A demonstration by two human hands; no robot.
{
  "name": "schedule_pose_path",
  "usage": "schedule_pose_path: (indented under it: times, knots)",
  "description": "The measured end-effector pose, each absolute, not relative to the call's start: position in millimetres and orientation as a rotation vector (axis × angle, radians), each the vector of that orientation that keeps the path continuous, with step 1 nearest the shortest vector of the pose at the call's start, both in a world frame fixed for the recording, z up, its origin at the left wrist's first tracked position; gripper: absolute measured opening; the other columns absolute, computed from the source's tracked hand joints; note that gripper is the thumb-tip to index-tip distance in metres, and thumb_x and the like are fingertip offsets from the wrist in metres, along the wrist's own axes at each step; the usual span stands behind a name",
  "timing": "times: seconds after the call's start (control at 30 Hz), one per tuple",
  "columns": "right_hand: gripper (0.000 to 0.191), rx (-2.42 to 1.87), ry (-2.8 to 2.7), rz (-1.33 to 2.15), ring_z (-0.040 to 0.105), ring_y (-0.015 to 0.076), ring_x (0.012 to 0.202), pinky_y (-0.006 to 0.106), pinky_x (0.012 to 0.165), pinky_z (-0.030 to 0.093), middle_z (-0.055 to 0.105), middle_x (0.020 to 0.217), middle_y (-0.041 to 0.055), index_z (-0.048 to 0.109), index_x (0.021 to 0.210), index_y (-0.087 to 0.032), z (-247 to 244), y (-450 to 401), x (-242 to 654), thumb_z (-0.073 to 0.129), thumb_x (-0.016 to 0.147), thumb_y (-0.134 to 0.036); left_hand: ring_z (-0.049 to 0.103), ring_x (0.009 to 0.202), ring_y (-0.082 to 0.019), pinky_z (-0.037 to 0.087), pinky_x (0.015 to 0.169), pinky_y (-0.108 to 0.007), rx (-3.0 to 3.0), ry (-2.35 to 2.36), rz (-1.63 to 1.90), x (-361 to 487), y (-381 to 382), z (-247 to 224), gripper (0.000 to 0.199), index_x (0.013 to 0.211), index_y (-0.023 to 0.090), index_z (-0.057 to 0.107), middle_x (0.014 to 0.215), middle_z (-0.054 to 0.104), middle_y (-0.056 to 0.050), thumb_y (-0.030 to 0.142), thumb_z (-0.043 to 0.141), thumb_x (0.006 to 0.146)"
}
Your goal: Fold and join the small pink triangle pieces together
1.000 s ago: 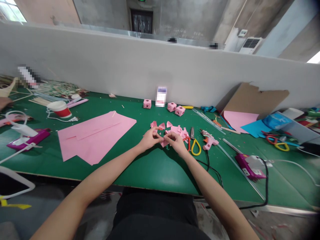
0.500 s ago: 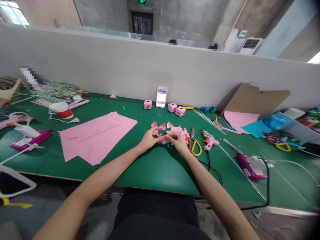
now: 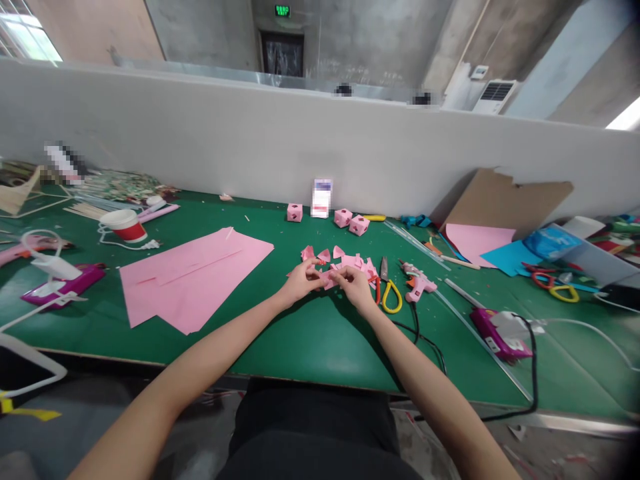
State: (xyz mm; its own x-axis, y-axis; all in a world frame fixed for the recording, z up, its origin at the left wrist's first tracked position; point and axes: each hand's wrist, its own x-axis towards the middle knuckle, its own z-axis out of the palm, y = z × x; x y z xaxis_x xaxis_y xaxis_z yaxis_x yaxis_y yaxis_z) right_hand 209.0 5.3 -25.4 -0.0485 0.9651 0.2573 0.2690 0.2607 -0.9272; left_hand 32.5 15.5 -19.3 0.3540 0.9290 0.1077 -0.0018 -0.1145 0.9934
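Between my two hands is a small piece of pink paper (image 3: 329,278), partly covered by the fingers. My left hand (image 3: 301,280) pinches it from the left, fingers closed. From the right, my right hand (image 3: 353,283) grips it between thumb and fingertips. Just beyond the hands lie a heap of pink paper pieces (image 3: 361,263) and a few folded pink pieces (image 3: 338,251). Scissors with red and yellow handles (image 3: 392,297) rest right of my right hand, beside a pink glue gun (image 3: 418,283). Three pink paper cubes (image 3: 295,213) stand farther back.
Large pink paper sheets (image 3: 195,280) lie to the left. A paper cup (image 3: 123,226) and a purple power strip (image 3: 65,285) are at far left. Another purple power strip (image 3: 500,335) with cables lies right. A pale partition (image 3: 225,133) closes off the back. Cardboard (image 3: 505,200) leans there.
The fingers have shifted slightly around the small pink piece, which stays between both hands. The camera view has tilted up a little.
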Motion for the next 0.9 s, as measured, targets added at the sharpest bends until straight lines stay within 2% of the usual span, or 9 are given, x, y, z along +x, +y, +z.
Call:
schedule_pose_path:
  times: [0.17,0.43,0.9]
  knots:
    - [0.046,-1.149,-1.464,1.061,0.056,0.0148,0.061,0.025,0.050,0.045,0.058,0.069,0.0012,0.061,0.082,-0.019,-27.8,6.9,206.1,0.055,0.078,-0.064,0.061,0.062,-0.012,0.050,0.061,-0.024,1.342,0.929,1.117,30.2,18.2,-16.3,0.050,0.107,0.015,0.053,0.070,0.064,0.001,0.031,0.077,0.066]
    - [0.043,-1.143,-1.535,1.009,0.050,0.0115,0.050,0.025,0.048,0.043,0.060,0.063,0.0002,0.056,0.070,-0.019,-30.0,5.3,207.3,0.062,0.075,-0.061,0.063,0.067,-0.014,0.054,0.063,-0.026,1.266,0.907,1.105,29.6,23.2,-21.9,0.052,0.108,0.015,0.053,0.076,0.067,-0.001,0.029,0.078,0.065]
    - [0.038,-1.093,-1.550,1.025,0.054,0.0125,0.055,0.024,0.049,0.044,0.059,0.064,-0.0004,0.058,0.076,-0.019,-33.5,4.7,205.0,0.062,0.078,-0.057,0.065,0.064,-0.014,0.053,0.069,-0.029,1.264,0.906,1.105,30.5,21.2,-19.0,0.055,0.111,0.015,0.053,0.075,0.068,-0.001,0.019,0.077,0.062]
